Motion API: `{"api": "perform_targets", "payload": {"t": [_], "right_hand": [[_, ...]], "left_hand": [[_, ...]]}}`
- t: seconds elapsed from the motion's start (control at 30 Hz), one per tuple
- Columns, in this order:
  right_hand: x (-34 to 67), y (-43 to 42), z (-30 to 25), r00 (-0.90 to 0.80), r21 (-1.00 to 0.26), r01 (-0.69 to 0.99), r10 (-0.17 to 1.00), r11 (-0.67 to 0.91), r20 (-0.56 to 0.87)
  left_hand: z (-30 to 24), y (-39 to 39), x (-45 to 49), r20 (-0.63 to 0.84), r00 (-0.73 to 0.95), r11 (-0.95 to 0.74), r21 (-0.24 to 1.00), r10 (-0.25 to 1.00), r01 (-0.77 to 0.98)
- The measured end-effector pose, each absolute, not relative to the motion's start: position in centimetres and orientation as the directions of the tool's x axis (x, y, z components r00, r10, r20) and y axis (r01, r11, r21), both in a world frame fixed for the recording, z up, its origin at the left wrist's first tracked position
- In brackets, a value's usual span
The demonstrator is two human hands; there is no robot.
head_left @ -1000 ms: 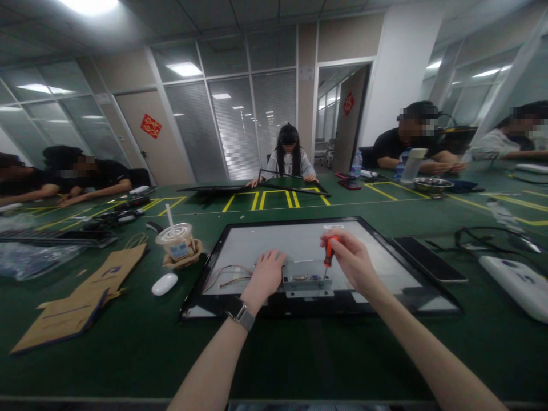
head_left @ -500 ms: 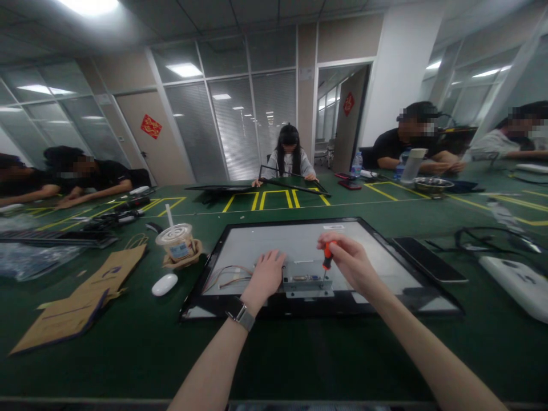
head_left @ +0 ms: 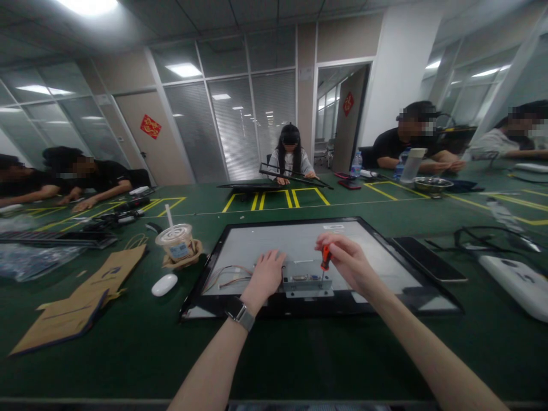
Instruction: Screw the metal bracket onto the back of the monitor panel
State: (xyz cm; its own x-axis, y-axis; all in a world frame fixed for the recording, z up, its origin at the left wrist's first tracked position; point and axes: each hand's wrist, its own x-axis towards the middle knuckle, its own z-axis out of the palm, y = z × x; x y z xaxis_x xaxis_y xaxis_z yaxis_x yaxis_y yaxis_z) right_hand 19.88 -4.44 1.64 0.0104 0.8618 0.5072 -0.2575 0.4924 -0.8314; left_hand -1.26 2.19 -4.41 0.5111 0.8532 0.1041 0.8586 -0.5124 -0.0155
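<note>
A flat display panel (head_left: pixel 240 242) with a black frame lies on the green table, its pale back facing up. Near its front edge sits a metal bracket (head_left: pixel 309 290) with connector ports. My right hand (head_left: pixel 349 260) grips an orange and black screwdriver (head_left: pixel 326 258), whose tip points down at the bracket's right part. Flat on the panel, just left of the bracket, rests my left hand (head_left: pixel 268 273) with fingers stretched out. Thin wires (head_left: pixel 229 277) run over the panel left of that hand.
Left of the panel are a lidded drink cup (head_left: pixel 174 242) with a straw, a white mouse (head_left: pixel 164 285) and a paper bag (head_left: pixel 81 297). To the right lie a phone (head_left: pixel 428 260) and a white device (head_left: pixel 516 285). Several people sit around the table.
The screwdriver's handle and my right hand have shifted slightly left. My left hand stays put. Across the table, a person has moved a black frame and a dark panel to the right.
</note>
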Motion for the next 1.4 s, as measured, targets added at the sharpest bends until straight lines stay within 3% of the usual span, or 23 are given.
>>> {"api": "perform_targets", "payload": {"t": [0.3,0.7,1.4], "right_hand": [[20.01,-4.43,1.3,-0.056,-0.863,-0.304,0.896,0.404,0.44],[20.15,-4.08,1.33,0.061,-0.848,-0.263,0.885,0.461,0.462],[20.03,-4.1,1.18,0.047,-0.859,-0.242,0.89,0.451,0.454]], "left_hand": [[-4.4,2.17,-1.19,0.118,0.514,-0.516,-0.016,0.85,0.857],[-4.22,2.07,-1.14,0.116,0.512,-0.514,-0.02,0.851,0.858],[-4.66,2.39,-1.24,0.121,0.517,-0.519,-0.013,0.848,0.855]]}}
